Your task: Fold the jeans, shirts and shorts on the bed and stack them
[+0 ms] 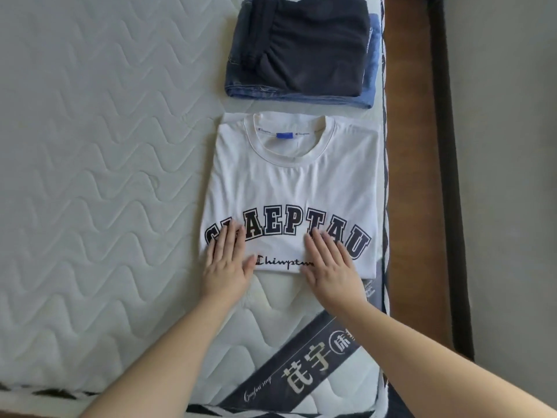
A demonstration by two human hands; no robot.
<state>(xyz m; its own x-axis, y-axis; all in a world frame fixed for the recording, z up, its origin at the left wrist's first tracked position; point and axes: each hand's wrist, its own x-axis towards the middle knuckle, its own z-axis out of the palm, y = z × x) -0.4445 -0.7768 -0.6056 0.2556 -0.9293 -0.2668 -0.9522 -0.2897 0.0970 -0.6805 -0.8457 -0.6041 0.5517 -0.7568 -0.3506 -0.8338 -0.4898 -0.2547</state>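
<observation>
A white T-shirt with dark block lettering lies folded into a rectangle on the mattress, collar away from me. My left hand rests flat on its near left corner, fingers straight. Flat on the near right part lies my right hand, fingers straight too. Beyond the shirt sits a stack: dark folded shorts on top of folded blue jeans.
The quilted white mattress stretches wide to the left. Its right edge runs beside a brown wooden bed frame. A dark label band with white characters crosses the near corner of the mattress.
</observation>
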